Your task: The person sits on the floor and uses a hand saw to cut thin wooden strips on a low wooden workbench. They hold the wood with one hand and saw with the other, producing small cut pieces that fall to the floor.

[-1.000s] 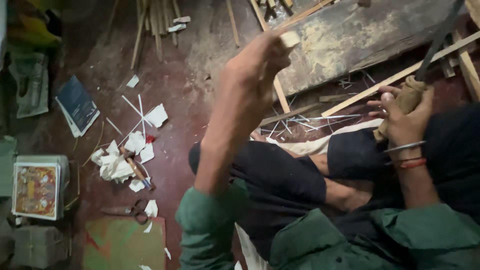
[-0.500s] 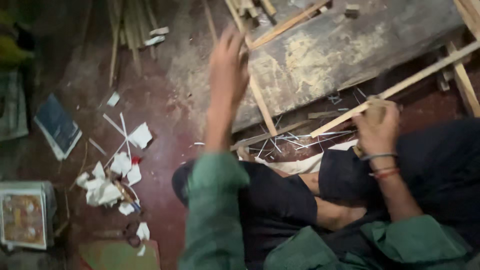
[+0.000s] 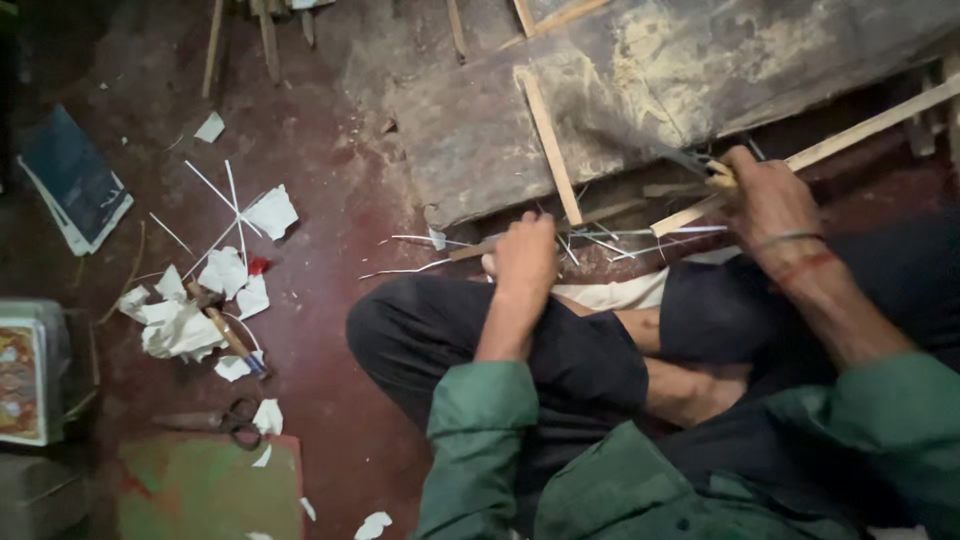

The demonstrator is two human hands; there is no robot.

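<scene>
I sit cross-legged on a dark red floor. My left hand (image 3: 525, 262) rests low in front of my knee, fingers curled down over a thin brown stick (image 3: 468, 252) among pale slivers (image 3: 610, 238). My right hand (image 3: 765, 195) grips the handle of a dark-bladed knife (image 3: 650, 145), whose blade points up-left over a worn wooden plank (image 3: 700, 70). A long pale wooden strip (image 3: 860, 128) runs from under that hand toward the upper right. The fingertips of both hands are hidden.
Torn white paper scraps (image 3: 190, 320) and a small brush litter the floor at left. Scissors (image 3: 235, 420) lie by a green-and-red board (image 3: 200, 490). A dark book (image 3: 70, 190), a printed box (image 3: 25, 370) and loose sticks (image 3: 265, 35) surround them.
My left arm has dropped from raised in the air to the floor by my knee. My right hand keeps its grip on the knife. The view has shifted slightly.
</scene>
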